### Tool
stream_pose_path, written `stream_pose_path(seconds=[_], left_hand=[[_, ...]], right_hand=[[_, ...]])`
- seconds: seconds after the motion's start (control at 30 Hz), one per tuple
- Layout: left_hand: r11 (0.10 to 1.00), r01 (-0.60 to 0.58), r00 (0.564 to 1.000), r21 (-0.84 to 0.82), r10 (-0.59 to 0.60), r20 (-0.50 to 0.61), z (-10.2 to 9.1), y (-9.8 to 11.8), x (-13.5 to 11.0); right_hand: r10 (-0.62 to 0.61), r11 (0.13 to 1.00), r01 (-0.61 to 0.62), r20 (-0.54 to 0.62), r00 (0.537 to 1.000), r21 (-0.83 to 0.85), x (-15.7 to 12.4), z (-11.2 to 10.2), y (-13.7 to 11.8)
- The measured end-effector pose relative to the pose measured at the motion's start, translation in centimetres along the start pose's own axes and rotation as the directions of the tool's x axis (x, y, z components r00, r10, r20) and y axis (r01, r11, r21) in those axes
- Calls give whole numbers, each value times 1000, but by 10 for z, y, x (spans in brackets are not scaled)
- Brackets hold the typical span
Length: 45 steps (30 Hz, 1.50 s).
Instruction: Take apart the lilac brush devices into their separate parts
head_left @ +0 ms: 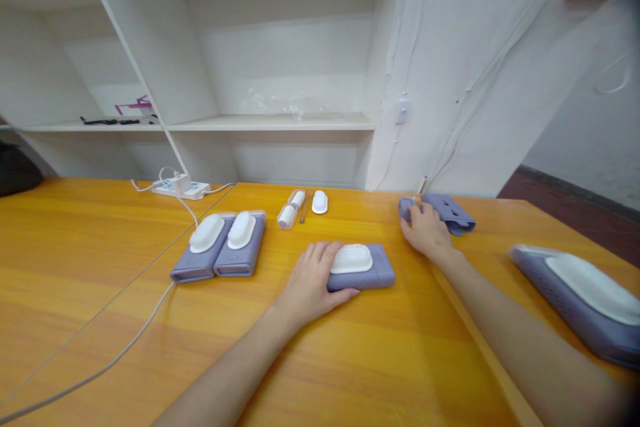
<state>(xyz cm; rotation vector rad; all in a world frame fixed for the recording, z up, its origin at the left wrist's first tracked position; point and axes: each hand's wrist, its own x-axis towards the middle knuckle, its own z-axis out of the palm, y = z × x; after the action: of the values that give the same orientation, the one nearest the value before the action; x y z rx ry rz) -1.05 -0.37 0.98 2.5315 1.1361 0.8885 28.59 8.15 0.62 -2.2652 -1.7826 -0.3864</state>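
Gripped between the thumb and fingers of the left hand (310, 287), a purple box (363, 279) topped with a white pad (353, 259) lies flat on the wooden table (350, 373), near its middle. Fingers of the right hand (427, 230) touch a small purple piece (405, 205) farther back; I cannot tell whether they close on it. Nearest on the right sits another box (565, 297), also white-topped, while a cord (117, 361) runs across the left front. Beyond the cord, two similar boxes stand side by side. Beside the right hand lies a purple case (445, 208). Farther back are a clear packet (291, 209) of white cylinders, a thin brownish strip (304, 208) and a loose white oval (320, 202). Behind, a power strip (200, 191) rests near the white shelves (280, 123).
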Motion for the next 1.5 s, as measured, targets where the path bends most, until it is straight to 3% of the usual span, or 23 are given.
stream_pose_path(seconds=[0.4, 0.53, 0.77, 0.87, 1.03, 1.13, 1.33, 1.5], left_hand=[[1000, -3, 1000, -19, 3, -4, 0, 0, -1], [1000, -1, 1000, -22, 0, -16, 0, 0, 0], [1000, -5, 1000, -20, 4, -20, 1, -1, 1], [1000, -3, 1000, -15, 3, -16, 1, 0, 1], [1000, -2, 1000, -17, 2, -17, 0, 0, 1], [1000, -1, 1000, -16, 1, -17, 0, 0, 1], [1000, 4, 1000, -15, -4, -10, 0, 0, 1], [1000, -4, 1000, -16, 4, -10, 0, 0, 0]], right_hand=[[170, 982, -168, -16, 985, 88, -9, 9, -3], [213, 961, -189, -102, 972, 200, -14, 6, -3], [229, 914, -98, -302, 925, 393, -14, -7, -2], [234, 923, -119, -290, 928, 366, -9, -10, -1], [95, 981, -42, -285, 954, 187, -6, -9, -2], [86, 992, -61, -245, 966, 109, -8, -7, -6], [128, 983, -102, -178, 976, 150, -14, 0, -15], [164, 977, -129, -210, 964, 171, -23, 2, -16]])
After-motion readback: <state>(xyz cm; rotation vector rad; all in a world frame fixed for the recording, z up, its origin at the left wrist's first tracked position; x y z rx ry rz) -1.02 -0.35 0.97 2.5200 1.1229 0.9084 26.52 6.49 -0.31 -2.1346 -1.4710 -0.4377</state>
